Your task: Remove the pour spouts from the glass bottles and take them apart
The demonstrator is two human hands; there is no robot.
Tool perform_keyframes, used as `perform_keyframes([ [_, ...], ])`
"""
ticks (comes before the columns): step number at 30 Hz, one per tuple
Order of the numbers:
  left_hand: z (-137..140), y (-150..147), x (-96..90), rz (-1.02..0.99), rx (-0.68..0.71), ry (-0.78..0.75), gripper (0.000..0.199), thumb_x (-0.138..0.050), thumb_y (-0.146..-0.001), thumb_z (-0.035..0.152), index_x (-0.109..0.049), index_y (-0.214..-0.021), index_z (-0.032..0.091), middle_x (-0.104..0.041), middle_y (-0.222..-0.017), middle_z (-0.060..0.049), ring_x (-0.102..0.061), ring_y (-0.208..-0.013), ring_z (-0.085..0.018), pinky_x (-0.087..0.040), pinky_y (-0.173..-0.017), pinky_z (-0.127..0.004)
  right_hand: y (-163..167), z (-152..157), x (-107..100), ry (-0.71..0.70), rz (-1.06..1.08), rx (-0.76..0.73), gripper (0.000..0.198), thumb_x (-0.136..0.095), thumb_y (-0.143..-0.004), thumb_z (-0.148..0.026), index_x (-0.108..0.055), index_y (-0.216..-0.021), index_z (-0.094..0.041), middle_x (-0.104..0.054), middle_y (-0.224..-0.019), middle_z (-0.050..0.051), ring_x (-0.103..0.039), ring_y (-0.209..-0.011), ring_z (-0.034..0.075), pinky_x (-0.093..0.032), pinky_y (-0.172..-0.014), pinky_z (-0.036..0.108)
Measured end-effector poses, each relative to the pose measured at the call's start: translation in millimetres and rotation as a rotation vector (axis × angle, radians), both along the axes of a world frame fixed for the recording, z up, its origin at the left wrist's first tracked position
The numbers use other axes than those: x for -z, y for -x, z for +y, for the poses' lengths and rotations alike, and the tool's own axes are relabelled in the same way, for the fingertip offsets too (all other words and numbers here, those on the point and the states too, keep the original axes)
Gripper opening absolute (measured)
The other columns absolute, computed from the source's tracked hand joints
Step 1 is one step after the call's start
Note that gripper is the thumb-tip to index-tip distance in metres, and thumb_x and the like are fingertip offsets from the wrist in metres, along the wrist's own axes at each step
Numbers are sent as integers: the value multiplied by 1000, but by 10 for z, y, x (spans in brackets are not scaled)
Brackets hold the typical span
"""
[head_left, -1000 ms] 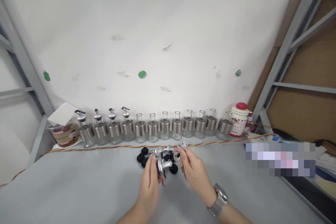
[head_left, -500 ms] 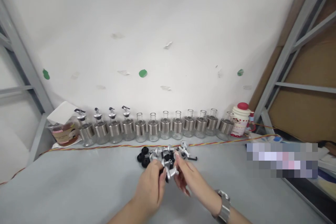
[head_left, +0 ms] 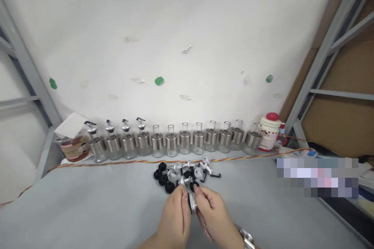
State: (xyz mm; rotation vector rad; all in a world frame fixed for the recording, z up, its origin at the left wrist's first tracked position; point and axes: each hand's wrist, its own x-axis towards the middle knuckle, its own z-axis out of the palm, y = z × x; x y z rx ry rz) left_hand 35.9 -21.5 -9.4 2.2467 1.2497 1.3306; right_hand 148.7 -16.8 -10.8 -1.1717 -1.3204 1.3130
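Between my two hands, near the front of the pile, is a silver pour spout (head_left: 192, 204) with a black rim on its left side. My left hand (head_left: 174, 212) has its fingers closed on the left, black side. My right hand (head_left: 214, 212) pinches the silver side, and its fingers hide most of the spout's tip. Just beyond them lie loose spout parts: black stoppers (head_left: 163, 179), silver spouts (head_left: 184, 180) and thin black levers (head_left: 215, 175). A black stopper (head_left: 193, 186) shows partly behind my right fingertips.
Glass bottles with steel sleeves (head_left: 185, 139) line the wall; several at the left carry pour spouts (head_left: 141, 123). A twisted red-yellow wire (head_left: 117, 163) runs before them. A plastic tub (head_left: 73, 149) stands left, a cream jar with red lid (head_left: 269, 134) right. Metal frames (head_left: 304, 89) flank the table.
My hands have come together and lower, closing over the spout, whose arm was showing before. More of the pile now shows, including a black stopper at its front left.
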Motion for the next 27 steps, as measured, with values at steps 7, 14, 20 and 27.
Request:
perform_keyframes([
  [7, -38, -44, 111, -277, 84, 305, 32, -20, -88, 37, -43, -75, 20, -45, -54, 1, -44, -46, -13, -37, -46, -24, -41, -10, -42, -419, -339, 84, 36, -28, -88, -36, -32, -55, -21, -34, -38, -7, -34, -33, 8, -26, -37, 20],
  [14, -49, -79, 49, -284, 135, 557, 37, -14, -89, 38, -44, -80, 18, -44, -52, 3, -43, -40, -10, -40, -43, -22, -257, 59, -162, -1149, -733, 91, 28, -28, -85, -15, -44, -62, -19, -50, -52, 2, -46, -50, 13, -34, -52, 25],
  [20, 83, 149, -22, 165, -58, -280, 16, -29, -85, 19, -42, -77, 18, -49, -63, -3, -49, -57, -15, -42, -52, -26, -123, 106, -203, -329, -387, -83, 35, -29, -87, -39, -40, -60, -20, -43, -45, -4, -43, -40, 11, -34, -41, 22],
  [27, 167, 170, -24, 437, -66, -549, 9, -35, -82, 17, -42, -77, 15, -50, -65, -5, -49, -58, -17, -42, -49, -27, -122, 129, -214, 630, 283, -438, 41, -25, -84, -47, -39, -56, -20, -31, -34, -9, -24, -23, 6, -35, -31, 19],
])
